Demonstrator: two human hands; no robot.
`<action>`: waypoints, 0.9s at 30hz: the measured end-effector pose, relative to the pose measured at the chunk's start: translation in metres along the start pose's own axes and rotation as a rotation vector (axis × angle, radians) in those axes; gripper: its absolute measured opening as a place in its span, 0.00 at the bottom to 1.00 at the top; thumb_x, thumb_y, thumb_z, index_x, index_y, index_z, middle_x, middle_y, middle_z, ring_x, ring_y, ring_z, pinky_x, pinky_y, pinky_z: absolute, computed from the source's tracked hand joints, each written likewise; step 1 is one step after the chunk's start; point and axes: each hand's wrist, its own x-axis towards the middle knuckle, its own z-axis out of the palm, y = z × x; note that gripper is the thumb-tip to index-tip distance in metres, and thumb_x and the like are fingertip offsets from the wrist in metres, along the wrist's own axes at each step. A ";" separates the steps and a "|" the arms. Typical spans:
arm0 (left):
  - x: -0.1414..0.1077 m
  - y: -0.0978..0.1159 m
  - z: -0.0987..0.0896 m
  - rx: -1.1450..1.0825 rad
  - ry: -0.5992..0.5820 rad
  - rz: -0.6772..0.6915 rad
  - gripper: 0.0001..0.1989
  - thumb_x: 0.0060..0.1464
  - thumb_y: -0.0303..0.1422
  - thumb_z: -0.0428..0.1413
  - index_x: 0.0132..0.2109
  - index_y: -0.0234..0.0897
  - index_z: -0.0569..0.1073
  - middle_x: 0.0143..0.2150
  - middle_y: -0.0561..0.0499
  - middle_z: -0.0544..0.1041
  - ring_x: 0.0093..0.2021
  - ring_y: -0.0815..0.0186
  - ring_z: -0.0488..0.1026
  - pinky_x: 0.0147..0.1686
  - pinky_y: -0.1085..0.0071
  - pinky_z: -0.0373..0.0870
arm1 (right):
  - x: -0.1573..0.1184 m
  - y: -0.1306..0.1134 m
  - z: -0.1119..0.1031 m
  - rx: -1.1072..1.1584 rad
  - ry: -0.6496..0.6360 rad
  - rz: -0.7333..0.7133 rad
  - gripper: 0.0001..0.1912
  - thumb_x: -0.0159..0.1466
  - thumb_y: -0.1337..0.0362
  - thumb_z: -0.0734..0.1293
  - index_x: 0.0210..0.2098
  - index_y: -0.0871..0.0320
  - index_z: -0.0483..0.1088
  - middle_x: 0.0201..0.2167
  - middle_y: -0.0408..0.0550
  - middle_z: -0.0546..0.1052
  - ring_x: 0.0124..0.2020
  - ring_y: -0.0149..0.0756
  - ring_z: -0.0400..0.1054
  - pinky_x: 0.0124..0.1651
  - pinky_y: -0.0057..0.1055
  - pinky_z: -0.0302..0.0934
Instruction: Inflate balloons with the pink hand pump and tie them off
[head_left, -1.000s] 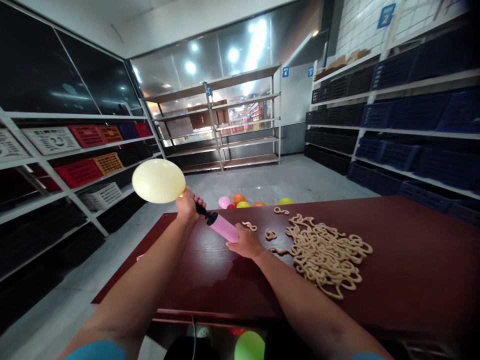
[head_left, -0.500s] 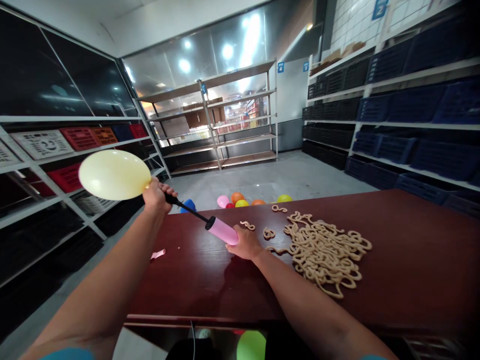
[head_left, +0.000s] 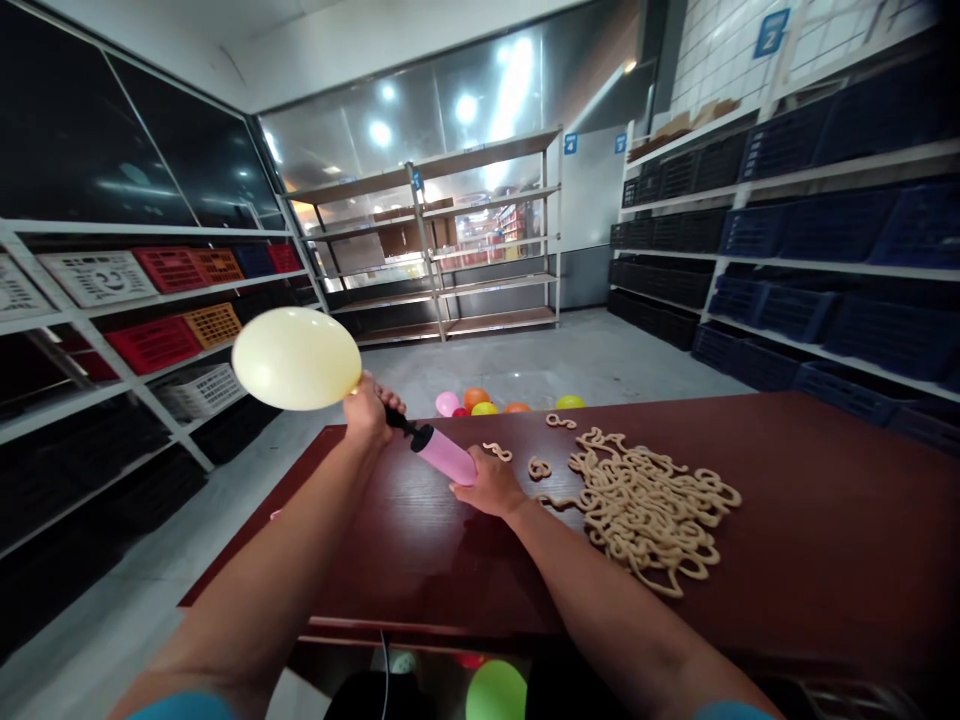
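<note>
A pink and black hand balloon pump (head_left: pixel 445 456) is held across the front of me, above the table. My right hand (head_left: pixel 491 484) is wrapped around the near end of its pink barrel. My left hand (head_left: pixel 367 408) is closed around the black far end, where the neck of an inflated pale yellow balloon (head_left: pixel 297 358) also meets my fingers. The balloon points out to the left, and its mouth is hidden in the hand. Only a short piece of black rod shows between left hand and barrel.
On the dark red table (head_left: pixel 810 480) lies a heap of beige twisted strands (head_left: pixel 652 505), with a few loose ones beside it. Several coloured balloons (head_left: pixel 480 402) rest on the floor past the far edge. A green balloon (head_left: pixel 496 690) is below the near edge. Crate shelves line both sides.
My left hand has moved right toward my right hand, carrying the balloon along, and the pump's black rod has slid into the barrel. My right hand has stayed almost still.
</note>
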 end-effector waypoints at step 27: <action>0.005 0.001 0.002 0.011 0.014 0.027 0.19 0.51 0.39 0.52 0.22 0.40 0.50 0.13 0.58 0.52 0.13 0.72 0.55 0.13 0.74 0.58 | 0.003 0.003 0.005 -0.062 0.052 0.017 0.19 0.50 0.54 0.68 0.37 0.56 0.63 0.34 0.47 0.72 0.37 0.39 0.66 0.38 0.30 0.54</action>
